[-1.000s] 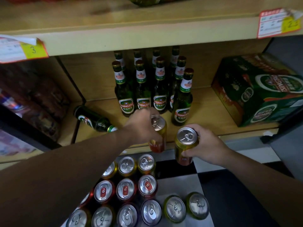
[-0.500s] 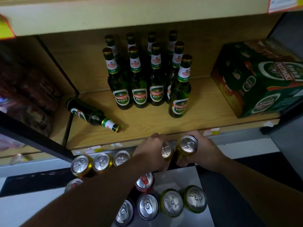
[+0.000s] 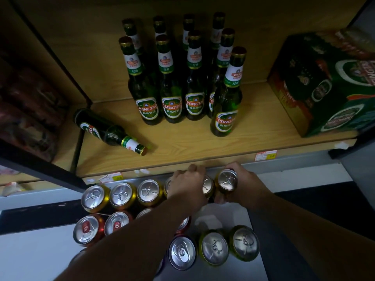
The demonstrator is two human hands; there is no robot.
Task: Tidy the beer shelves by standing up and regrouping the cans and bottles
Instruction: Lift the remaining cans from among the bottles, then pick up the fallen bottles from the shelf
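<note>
Left hand [image 3: 187, 185]: fingers curled round a gold-sided aluminium can [image 3: 208, 186]. Right hand [image 3: 243, 185] grips a second gold can [image 3: 226, 180] touching it. Both cans are upright at the right end of the gold can row [image 3: 121, 196], below the wooden shelf [image 3: 182, 142]. Risk: tight spacing, so a nudge could topple neighbours. The fallen green glass bottle [image 3: 109, 131] may roll off the edge.

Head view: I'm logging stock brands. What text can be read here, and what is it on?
"TSINGTAO": body labels of the standing bottles.
"青岛啤酒": same labels, below the brand.
"TSINGTAO", turned: green carton.
Shelf-edge price tags: too small to read.
Cans: no legible text on the tops.
</note>
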